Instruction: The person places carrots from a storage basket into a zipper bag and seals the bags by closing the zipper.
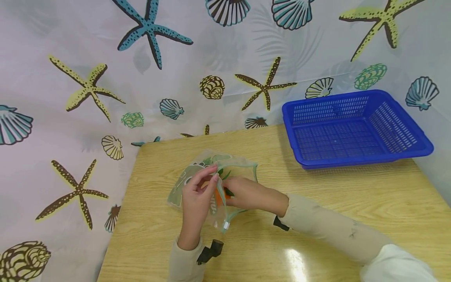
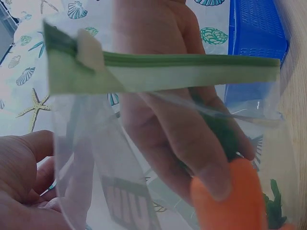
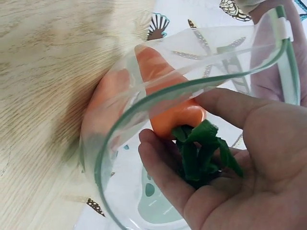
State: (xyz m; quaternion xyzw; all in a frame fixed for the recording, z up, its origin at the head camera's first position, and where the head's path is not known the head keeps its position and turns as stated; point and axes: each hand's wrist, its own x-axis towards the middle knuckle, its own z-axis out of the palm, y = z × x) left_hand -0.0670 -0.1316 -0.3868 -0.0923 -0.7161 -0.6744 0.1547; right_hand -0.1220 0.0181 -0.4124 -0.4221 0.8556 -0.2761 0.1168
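Note:
A clear zip bag (image 1: pixel 178 191) with a green rim and white slider (image 1: pixel 226 225) lies over the table, its mouth spread toward the right. My left hand (image 1: pixel 197 201) pinches the bag near its rim with thumb and fingers. Through the mouth reaches my right hand (image 1: pixel 248 192), holding an orange carrot (image 3: pixel 165 88) by its top end. The carrot's green leafy top (image 3: pixel 204 148) rests against the palm in the right wrist view. Inside the bag, a second orange carrot (image 3: pixel 108 98) shows through the plastic. The left fingers are partly hidden behind the bag in the left wrist view.
A blue slotted plastic basket (image 1: pixel 340 139) stands at the table's back right. The wooden table (image 1: pixel 317 211) meets a white cloth (image 1: pixel 197 51) printed with starfish and shells, which covers the back and left side.

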